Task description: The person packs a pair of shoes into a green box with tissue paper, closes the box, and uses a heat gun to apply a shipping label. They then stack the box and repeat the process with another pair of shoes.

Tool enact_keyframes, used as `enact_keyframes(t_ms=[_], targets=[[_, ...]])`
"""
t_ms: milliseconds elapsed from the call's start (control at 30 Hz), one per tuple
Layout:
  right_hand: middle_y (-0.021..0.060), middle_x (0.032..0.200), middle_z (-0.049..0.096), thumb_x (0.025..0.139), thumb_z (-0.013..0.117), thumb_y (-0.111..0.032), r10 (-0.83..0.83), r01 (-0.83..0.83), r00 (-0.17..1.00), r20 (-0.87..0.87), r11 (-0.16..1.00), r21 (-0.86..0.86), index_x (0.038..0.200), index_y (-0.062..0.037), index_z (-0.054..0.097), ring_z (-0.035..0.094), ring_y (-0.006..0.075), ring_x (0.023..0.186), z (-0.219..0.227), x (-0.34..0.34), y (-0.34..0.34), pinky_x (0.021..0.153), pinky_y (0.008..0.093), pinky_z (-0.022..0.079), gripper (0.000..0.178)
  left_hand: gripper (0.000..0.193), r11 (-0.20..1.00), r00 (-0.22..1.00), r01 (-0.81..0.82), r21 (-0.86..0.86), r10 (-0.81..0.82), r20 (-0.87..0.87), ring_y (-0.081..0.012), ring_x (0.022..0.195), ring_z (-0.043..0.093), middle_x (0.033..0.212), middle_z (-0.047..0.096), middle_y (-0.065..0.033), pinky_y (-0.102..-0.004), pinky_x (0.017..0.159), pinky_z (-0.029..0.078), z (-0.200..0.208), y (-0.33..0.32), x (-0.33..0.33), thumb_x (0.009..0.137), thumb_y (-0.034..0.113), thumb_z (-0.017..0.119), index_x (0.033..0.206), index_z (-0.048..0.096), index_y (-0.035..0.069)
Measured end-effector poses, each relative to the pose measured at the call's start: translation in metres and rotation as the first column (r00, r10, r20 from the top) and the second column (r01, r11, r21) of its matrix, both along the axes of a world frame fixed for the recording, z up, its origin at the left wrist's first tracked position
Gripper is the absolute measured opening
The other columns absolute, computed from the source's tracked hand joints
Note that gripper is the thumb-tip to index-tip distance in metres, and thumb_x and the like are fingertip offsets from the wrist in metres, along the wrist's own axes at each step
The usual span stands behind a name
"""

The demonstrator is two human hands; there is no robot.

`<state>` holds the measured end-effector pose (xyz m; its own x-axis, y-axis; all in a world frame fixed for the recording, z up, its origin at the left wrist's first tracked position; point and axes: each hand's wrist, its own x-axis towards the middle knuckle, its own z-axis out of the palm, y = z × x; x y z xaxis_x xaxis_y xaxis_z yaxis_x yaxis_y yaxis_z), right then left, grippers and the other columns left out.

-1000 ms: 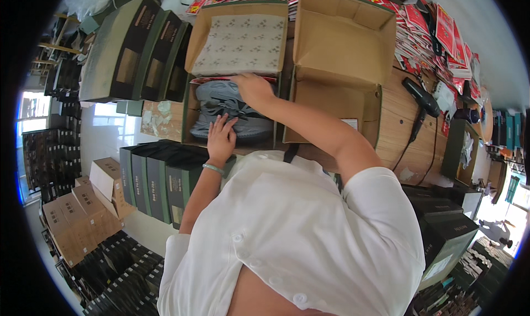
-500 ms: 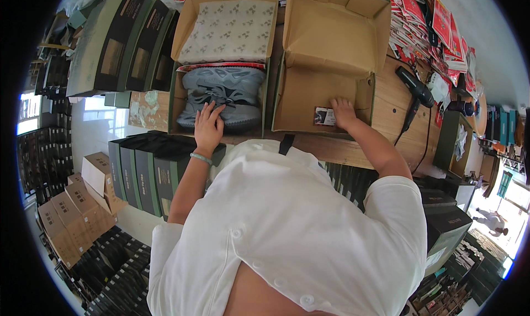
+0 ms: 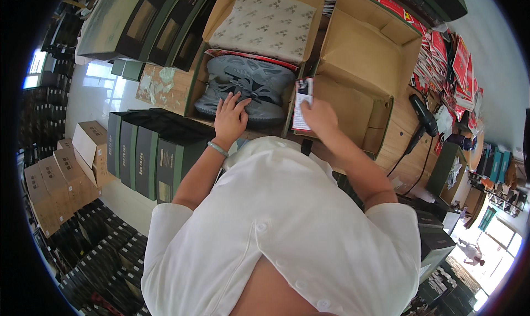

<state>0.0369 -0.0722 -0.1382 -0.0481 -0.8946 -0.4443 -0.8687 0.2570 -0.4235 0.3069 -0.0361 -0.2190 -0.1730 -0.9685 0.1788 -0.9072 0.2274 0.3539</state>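
At the centre of the upper half of the frame, a pair of grey lace-up sneakers [image 3: 251, 75] lies on its side in a lidded cardboard shoebox [image 3: 221, 15], with patterned tissue paper [image 3: 265, 23] spread inside the raised lid. The step in hand looks to be handling the small printed card [image 3: 298, 116] beside that box. The card stands near upright in the frame, over the left edge of the second shoebox [image 3: 353, 103]; whether it touches that wall, I cannot tell. From here, moving it leftward would call for a secure pinch and enough lift to clear the box sides, with the sneakers kept steady.

The right hand [image 3: 321, 117], right of centre, is closed on the card: the thumb lies across its printed face, while the other fingers are mostly hidden (presumably bent behind it). The left hand [image 3: 231, 116], left of centre, is spread flat, palm down, with its fingers a little apart and the fingertips resting on the lower sneaker near the laces. It seems to touch or steady the shoe rather than grasp it. A pale bracelet [image 3: 218, 148] circles the left wrist.
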Motion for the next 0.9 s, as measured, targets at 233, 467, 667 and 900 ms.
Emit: enact_keyframes(t_ms=[233, 467, 667, 900], targets=[[0.0249, 0.096, 0.070, 0.093, 0.051, -0.041, -0.099, 0.117, 0.978, -0.183, 0.989, 0.091, 0.109, 0.0037, 0.055, 0.069, 0.0410, 0.091, -0.035, 0.059, -0.007, 0.079, 0.0498, 0.054, 0.048, 0.038, 0.999, 1.000, 0.013, 0.036, -0.012, -0.023, -0.0320, 0.135, 0.043, 0.140, 0.053, -0.0098, -0.0509, 0.114, 0.030, 0.002, 0.000, 0.003, 0.090, 0.016, 0.054, 0.127, 0.062, 0.022], [0.0240, 0.100, 0.069, 0.093, 0.056, -0.051, -0.080, 0.102, 0.991, -0.103, 0.968, 0.231, 0.109, 0.0022, 0.055, 0.067, 0.0421, 0.096, -0.011, 0.049, -0.025, 0.081, 0.0496, 0.054, 0.056, 0.038, 0.997, 0.996, 0.057, 0.042, -0.054, -0.067, -0.0346, 0.137, 0.041, 0.141, 0.051, -0.0139, -0.0546, 0.113, 0.027, 0.001, 0.000, 0.009, 0.092, 0.017, 0.054, 0.129, 0.059, 0.019], [0.0223, 0.106, 0.065, 0.090, 0.063, -0.027, 0.033, -0.044, 0.999, -0.035, 0.910, -0.412, 0.117, -0.0021, 0.057, 0.059, 0.0421, 0.109, -0.038, 0.029, -0.163, 0.089, 0.0483, 0.050, 0.037, 0.038, 0.994, 0.994, 0.087, 0.060, -0.083, -0.071, -0.0366, 0.137, 0.039, 0.142, 0.048, -0.0160, -0.0572, 0.113, 0.026, 0.004, -0.001, 0.010, 0.091, 0.018, 0.054, 0.129, 0.058, 0.018], [0.0267, 0.137, 0.047, 0.086, 0.066, -0.021, -0.206, 0.192, 0.931, -0.301, 0.979, -0.075, 0.122, 0.0023, 0.057, 0.048, 0.0420, 0.127, -0.087, 0.064, -0.274, 0.104, 0.0468, 0.044, 0.045, 0.040, 0.994, 0.993, 0.095, 0.050, -0.090, -0.082, -0.0383, 0.135, 0.040, 0.139, 0.049, -0.0171, -0.0589, 0.112, 0.027, 0.009, -0.004, 0.013, 0.089, 0.019, 0.056, 0.128, 0.058, 0.016]])
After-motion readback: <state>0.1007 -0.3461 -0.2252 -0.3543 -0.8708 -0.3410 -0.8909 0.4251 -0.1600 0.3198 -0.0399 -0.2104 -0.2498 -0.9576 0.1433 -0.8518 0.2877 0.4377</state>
